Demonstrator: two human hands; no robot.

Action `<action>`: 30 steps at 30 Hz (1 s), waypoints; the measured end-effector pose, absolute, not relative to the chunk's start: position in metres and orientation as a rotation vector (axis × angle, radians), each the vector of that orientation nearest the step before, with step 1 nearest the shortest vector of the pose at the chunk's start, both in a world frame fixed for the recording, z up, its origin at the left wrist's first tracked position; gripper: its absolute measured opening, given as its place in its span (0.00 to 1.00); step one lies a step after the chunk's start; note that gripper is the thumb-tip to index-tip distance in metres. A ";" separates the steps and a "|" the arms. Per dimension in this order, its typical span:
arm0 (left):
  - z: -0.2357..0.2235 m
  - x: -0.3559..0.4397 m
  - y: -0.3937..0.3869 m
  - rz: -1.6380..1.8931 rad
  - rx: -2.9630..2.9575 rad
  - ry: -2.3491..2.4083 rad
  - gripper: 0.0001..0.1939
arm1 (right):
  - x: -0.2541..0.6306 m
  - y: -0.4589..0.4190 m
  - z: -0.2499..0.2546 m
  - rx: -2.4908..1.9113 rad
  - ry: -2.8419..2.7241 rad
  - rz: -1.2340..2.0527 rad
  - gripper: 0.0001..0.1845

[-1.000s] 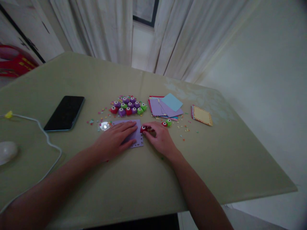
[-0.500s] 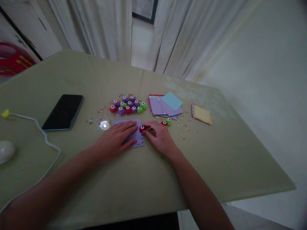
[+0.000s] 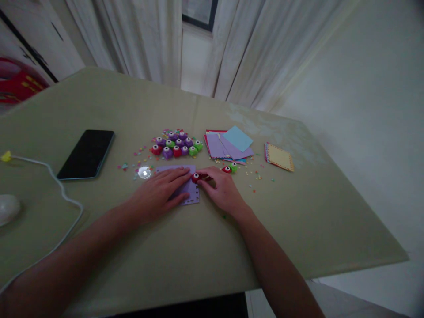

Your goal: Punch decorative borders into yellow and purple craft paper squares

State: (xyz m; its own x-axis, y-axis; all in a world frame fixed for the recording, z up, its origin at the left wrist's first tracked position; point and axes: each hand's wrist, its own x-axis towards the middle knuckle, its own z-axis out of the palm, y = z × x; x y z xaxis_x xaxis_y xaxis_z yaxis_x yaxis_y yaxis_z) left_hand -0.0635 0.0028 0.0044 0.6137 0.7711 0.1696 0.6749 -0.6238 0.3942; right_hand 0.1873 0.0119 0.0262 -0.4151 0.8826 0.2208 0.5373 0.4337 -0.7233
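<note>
A purple sheet of paper lies on the table, with small holes punched along its right and lower edges. My left hand rests flat across the sheet, fingers stretched out, covering much of it. At the sheet's right edge, my right hand pinches a small red craft punch with a round eye on top. Whether the punch is pressed down cannot be made out. Just beyond my right hand are another red punch and a green punch.
Several red, purple and green punches stand grouped behind my hands amid paper confetti. Coloured paper and a stack of edge-punched cards lie rightward. To the left are a round shiny piece, a phone and a white cable.
</note>
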 end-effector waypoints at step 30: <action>0.003 -0.065 0.003 0.459 2.570 1.155 0.31 | 0.189 0.011 0.029 -1.182 -2.112 0.779 0.11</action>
State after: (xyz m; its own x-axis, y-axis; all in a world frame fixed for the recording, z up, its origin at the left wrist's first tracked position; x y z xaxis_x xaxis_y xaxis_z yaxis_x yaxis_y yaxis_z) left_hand -0.0647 0.0035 0.0034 0.6286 0.7590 0.1695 0.6681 -0.6386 0.3818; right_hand 0.1893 0.0113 0.0286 -0.4317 0.8777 0.2081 0.5323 0.4341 -0.7267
